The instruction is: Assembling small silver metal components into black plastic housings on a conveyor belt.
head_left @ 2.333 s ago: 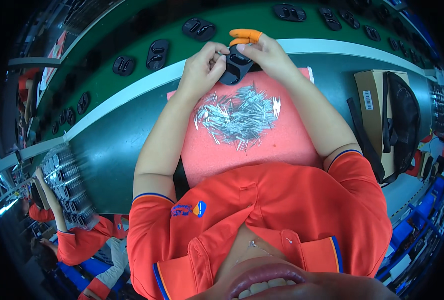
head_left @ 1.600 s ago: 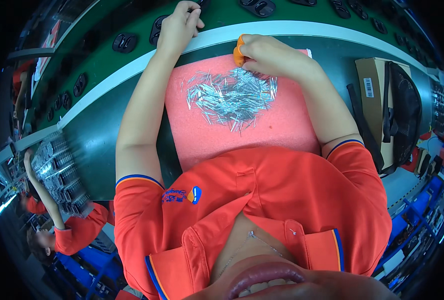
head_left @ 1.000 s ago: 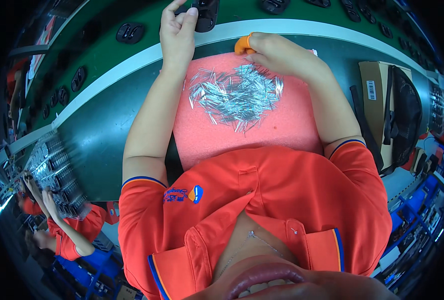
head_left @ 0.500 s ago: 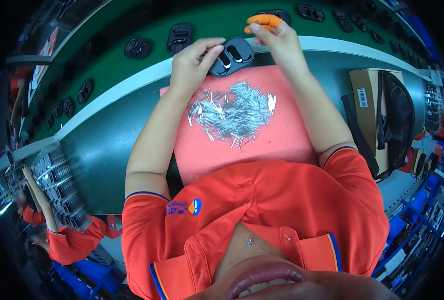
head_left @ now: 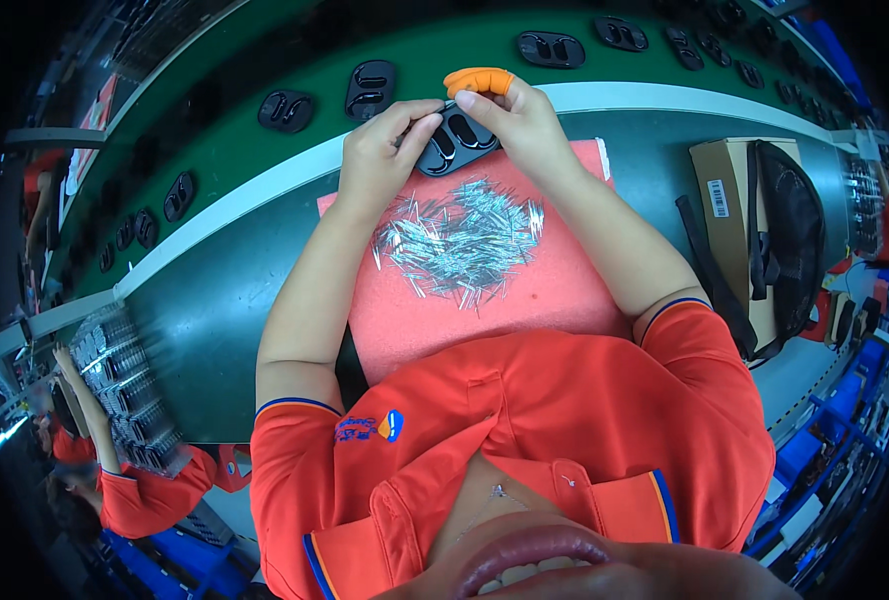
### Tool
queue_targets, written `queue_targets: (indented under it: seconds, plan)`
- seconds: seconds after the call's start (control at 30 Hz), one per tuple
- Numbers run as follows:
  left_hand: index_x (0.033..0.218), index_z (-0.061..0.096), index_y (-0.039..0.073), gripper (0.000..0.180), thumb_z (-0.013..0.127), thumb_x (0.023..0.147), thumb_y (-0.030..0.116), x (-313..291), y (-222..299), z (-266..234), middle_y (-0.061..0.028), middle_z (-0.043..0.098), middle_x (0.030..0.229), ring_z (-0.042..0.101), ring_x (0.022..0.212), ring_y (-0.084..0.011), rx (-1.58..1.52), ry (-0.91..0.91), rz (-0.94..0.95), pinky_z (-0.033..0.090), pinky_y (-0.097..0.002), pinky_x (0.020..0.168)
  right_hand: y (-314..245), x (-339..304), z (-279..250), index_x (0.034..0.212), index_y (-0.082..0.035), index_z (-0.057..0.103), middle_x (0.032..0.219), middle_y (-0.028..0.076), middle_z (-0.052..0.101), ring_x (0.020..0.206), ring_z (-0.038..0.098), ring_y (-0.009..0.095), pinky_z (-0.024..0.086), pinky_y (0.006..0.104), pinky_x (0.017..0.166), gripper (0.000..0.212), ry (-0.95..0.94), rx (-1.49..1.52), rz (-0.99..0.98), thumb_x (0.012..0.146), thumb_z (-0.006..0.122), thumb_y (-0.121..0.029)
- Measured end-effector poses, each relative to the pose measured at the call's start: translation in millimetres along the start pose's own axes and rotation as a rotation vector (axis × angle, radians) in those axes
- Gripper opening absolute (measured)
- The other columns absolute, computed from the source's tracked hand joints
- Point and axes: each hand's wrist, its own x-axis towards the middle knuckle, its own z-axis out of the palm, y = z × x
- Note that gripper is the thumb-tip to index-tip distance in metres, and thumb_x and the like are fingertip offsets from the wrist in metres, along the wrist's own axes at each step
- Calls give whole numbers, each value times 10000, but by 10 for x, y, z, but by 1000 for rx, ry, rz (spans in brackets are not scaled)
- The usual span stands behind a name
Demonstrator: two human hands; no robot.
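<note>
A black rounded plastic part (head_left: 470, 152) with two glossy oval openings is held tilted above the far edge of the pink foam pad (head_left: 444, 345). My left hand (head_left: 376, 150) grips its left side, thumb in front and fingers behind. At its far right edge is my right hand (head_left: 524, 125), thumb and fingers pinched together, with orange finger cots (head_left: 479, 82) on some fingers. Whatever sits between those fingertips is hidden or too small to make out. On the foam lies a loose heap of thin silvery metal pins (head_left: 464, 245), just below the part.
Similar black parts (head_left: 371, 90) sit spaced along the green conveyor belt (head_left: 314, 75) beyond the pale rail (head_left: 264, 205). To the right stand a cardboard box (head_left: 726, 200) and a black bag (head_left: 794, 240). Stacked metallic pieces (head_left: 124, 370) and a co-worker's arm (head_left: 89, 410) are at left.
My right hand has moved left and nearer, from over the belt edge to the black part. The part has shifted slightly nearer and left with my left hand still gripping it.
</note>
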Motion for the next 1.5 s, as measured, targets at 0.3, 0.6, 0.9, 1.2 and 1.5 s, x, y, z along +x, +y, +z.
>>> queue_targets:
  seconds: [0.3,0.6,0.9,1.2,1.5]
  plan:
    - [978,688,46,149,678,848,117,-11,20,-24,-78,701,879,679,760,-181,-3,12,-5,518,-266,658,-60,-36,57,1130,-17,618,1013,8,635,934,570,73,456,232,836,279,0,-2,19,910,639,-186]
    - [956,679,27,136,693,844,102,-36,-36,-17,-67,701,830,667,714,-115,-68,-17,-100,514,-244,634,-24,-114,125,1124,-31,624,1068,71,604,952,595,147,475,275,820,260,31,-653,-382,892,628,-148]
    - [1126,553,59,469,719,788,339,160,-119,-48,-82,611,929,588,805,-204,154,-86,-82,481,-337,683,59,156,-277,1359,-85,469,991,23,624,712,531,69,455,218,668,508,115,-459,-42,892,643,-182]
    - [1041,588,92,286,659,842,285,580,-341,25,-62,646,787,640,731,-234,841,-206,214,499,-342,659,88,126,-191,997,8,637,902,136,563,752,595,261,470,334,662,292,13,-958,-413,843,680,-236]
    - [1030,510,55,184,543,953,219,174,-146,-249,-83,684,859,658,764,-124,-320,-70,-478,471,-229,638,-92,-262,150,874,31,625,922,172,559,833,605,340,496,424,776,175,-488,-1214,-277,793,649,-122]
